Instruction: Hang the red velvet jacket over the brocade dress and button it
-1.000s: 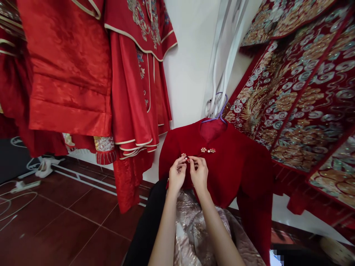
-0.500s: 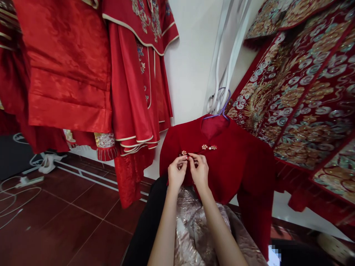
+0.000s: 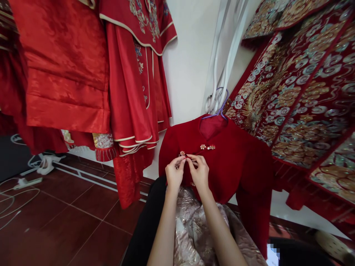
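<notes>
Currently, left hand [image 3: 174,173] and right hand [image 3: 200,173], fingers closed, pinch the pearl-and-gold knot fastener [image 3: 182,153] on the dark red velvet jacket [image 3: 238,166]; its purple wire hanger [image 3: 222,112] keeps the front flat for access.

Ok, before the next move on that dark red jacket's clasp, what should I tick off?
1. Both hands on the work: left hand and right hand pinch at the second clasp. Ok.
2. Upper clasp looks joined. Ok.
3. Second clasp fully closed: fingers cover the join. Cannot tell.
4. Jacket hangs on the purple hanger. Ok.
5. Jacket front lying flat below the hands: hidden by the hands and wrists. Cannot tell.
</notes>
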### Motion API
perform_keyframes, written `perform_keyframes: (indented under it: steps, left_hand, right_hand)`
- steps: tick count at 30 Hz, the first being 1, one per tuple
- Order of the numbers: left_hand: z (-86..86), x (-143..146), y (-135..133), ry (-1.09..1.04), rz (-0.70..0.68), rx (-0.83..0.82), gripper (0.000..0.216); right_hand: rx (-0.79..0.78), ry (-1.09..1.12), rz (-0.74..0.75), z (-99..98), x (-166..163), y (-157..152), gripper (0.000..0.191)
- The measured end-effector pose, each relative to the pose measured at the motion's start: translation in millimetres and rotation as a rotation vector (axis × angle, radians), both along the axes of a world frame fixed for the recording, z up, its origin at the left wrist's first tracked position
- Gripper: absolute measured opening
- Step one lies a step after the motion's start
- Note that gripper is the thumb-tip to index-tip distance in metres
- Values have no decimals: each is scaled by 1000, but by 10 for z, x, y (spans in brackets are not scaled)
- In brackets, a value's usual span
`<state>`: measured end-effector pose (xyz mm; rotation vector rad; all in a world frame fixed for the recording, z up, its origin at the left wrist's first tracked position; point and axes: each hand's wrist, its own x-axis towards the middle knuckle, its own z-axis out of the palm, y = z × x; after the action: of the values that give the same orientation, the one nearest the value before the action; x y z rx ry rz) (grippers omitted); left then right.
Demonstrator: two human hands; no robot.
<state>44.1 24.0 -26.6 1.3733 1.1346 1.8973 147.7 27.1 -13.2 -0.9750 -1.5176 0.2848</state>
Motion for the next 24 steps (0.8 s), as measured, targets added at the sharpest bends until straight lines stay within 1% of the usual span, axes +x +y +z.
perform_keyframes:
  steps: [7,11,18,21,24]
  left_hand:
    - [-14,-3,30,-28,0,22,21]
    - [-36,3,65,15,21,7,18]
    - [-46,48,70,82,82,-30,16]
    - [-38,45,69,112,107,-39,16]
    - [-26,24,75,130,85,-43,15]
  right_hand:
    - [13,-27,13,30,5,25,24]
    - [20,-19,9,39,-6,26,22]
    - [0,-41,109,33,31,32,24]
    - [1,-35,105,22,29,44,24]
    - [7,-27,92,12,13,50,23]
